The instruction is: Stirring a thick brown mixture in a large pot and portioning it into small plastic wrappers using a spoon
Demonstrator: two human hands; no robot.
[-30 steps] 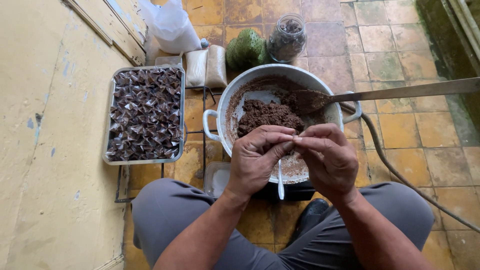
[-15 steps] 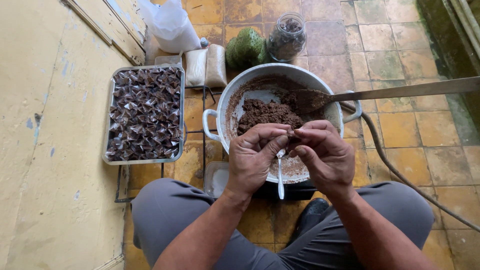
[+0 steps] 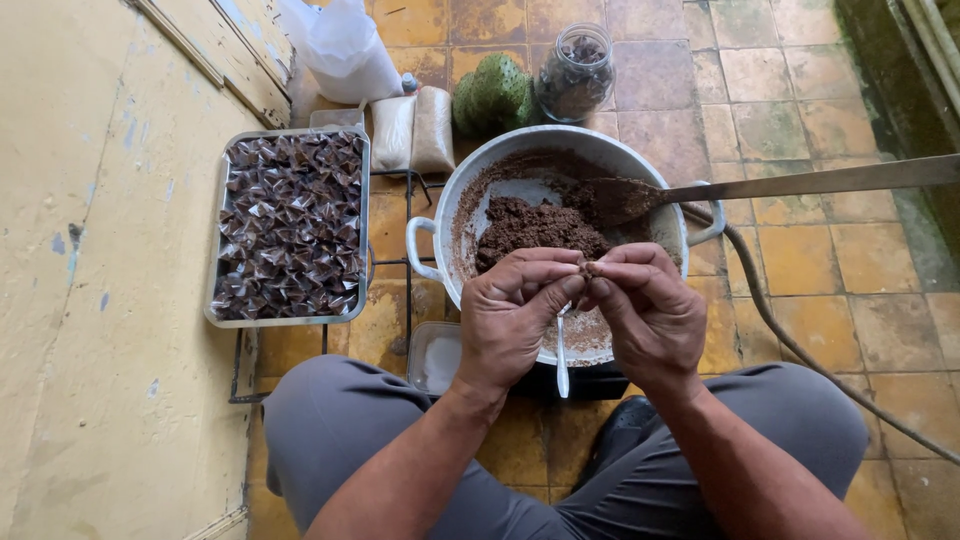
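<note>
My left hand (image 3: 515, 315) and my right hand (image 3: 645, 310) meet fingertip to fingertip over the near rim of a large white pot (image 3: 455, 215). Between the fingertips they pinch a small brown piece (image 3: 585, 268); its shape is too small to tell. The pot holds a mound of dark brown paste (image 3: 535, 228), and a long metal spatula (image 3: 800, 182) rests in it with its handle pointing right. A small spoon handle (image 3: 562, 360) hangs below my hands at the pot's near edge.
A metal tray (image 3: 215, 215) of several dark wrapped pieces sits left of the pot. Behind stand two small bags (image 3: 412, 130), a green bumpy fruit (image 3: 492, 92), a glass jar (image 3: 575, 75) and a white plastic bag (image 3: 345, 50). A hose (image 3: 790, 340) crosses the tiles at right. A yellow wall (image 3: 90, 300) is at left.
My hands have drawn closer together and lifted slightly, fingertips now pinching the small piece. Pot, spatula and tray have not moved.
</note>
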